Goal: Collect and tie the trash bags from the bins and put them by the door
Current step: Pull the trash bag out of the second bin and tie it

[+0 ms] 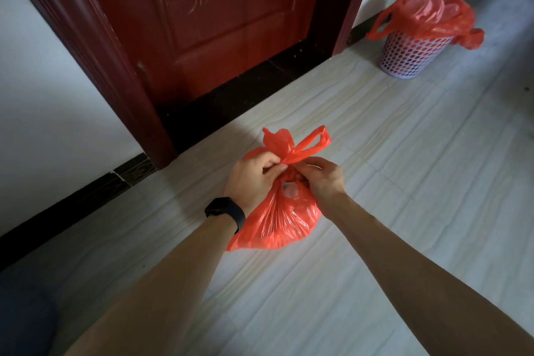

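Observation:
A red plastic trash bag (277, 222) sits on the pale tiled floor in front of a dark red door (219, 17). Its neck is gathered, and the handle loops stick up above my hands. My left hand (252, 178), with a black watch on the wrist, pinches the gathered neck from the left. From the right, my right hand (320, 178) pinches the same neck, fingers curled into the plastic. A second red bag (427, 17) lines a white perforated bin (410, 55) at the upper right, its handles draped over the rim.
A black threshold strip (231, 98) and black skirting (72, 202) run along the white wall to the left of the door frame. Pale tiled floor (404, 182) stretches between the bag and the bin. A dark opening shows at the top right.

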A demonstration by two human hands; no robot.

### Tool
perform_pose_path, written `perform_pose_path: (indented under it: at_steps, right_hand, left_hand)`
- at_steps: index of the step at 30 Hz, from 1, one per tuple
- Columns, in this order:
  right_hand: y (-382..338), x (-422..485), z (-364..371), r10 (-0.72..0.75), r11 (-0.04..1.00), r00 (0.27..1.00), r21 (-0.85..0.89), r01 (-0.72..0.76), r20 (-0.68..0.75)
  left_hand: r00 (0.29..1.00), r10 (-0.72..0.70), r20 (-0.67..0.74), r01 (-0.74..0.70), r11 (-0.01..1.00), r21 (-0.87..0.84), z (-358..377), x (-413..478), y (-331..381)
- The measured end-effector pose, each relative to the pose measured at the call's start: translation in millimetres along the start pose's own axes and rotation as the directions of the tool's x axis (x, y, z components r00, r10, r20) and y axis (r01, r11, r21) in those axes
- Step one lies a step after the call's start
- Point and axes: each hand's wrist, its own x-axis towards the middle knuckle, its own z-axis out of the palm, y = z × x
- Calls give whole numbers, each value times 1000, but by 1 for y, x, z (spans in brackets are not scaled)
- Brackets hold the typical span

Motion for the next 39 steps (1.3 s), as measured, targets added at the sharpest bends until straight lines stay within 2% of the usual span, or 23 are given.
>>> perform_pose_path:
  at_steps: [4, 8, 11, 13, 15, 17, 19, 22, 24, 26, 28, 31, 34, 39]
  right_hand:
    - [4, 0, -1, -35, 995, 998, -93, 39, 43]
    - [0, -4, 0, -1, 992, 989, -121, 19, 145]
    - [3, 2, 4, 64, 988, 998, -141, -59, 26]
    - [4, 7, 6, 125, 989, 991, -76, -129, -49]
    - [1, 10, 5, 178, 984, 983, -1, -178, -34]
    - [-2, 11, 3, 198, 976, 979, 79, -201, 44]
    - [-4, 9, 2, 195, 968, 974, 138, -210, 114]
    - [-6, 6, -1, 174, 960, 953, 174, -220, 248]
    - [-9, 5, -8, 130, 969, 929, 153, -193, 347]
    - [-12, 3, -17, 69, 990, 883, 78, -118, 464]
    - [-16, 3, -23, 33, 999, 838, -43, -12, 545]
    - [-19, 6, -28, -12, 955, 889, -259, 147, 459]
    - [-19, 5, -25, -6, 868, 920, -454, 199, 392]
    - [-21, 3, -23, -155, 715, 922, -605, 352, 354]
  left_hand:
    - [998, 53, -21, -52, 998, 35, 1, -1, 4]
    - [991, 132, 13, -132, 972, 192, 1, 0, 5]
    - [969, 231, 92, -247, 932, 267, 1, -3, 8]
    - [954, 275, 118, -298, 909, 293, 0, -7, 15]
    - [972, 230, 55, -237, 939, 249, 0, -10, 16]
    - [995, 98, 15, -99, 991, 88, -2, -11, 13]
    - [996, 57, 70, -56, 998, -10, -5, -8, 10]
    - [985, 54, 166, -57, 998, 14, -11, 1, 7]
    - [961, -75, 266, 72, 997, 23, -13, 10, 0]
    - [881, -202, 427, 243, 969, -43, -17, 15, 4]
    - [844, -210, 494, 256, 966, -27, -21, 22, 6]
    - [829, -263, 494, 283, 958, 34, -26, 30, 3]
    - [761, -267, 591, 368, 928, -54, -27, 35, -4]
    - [756, -262, 600, 356, 934, -40, -32, 36, 6]
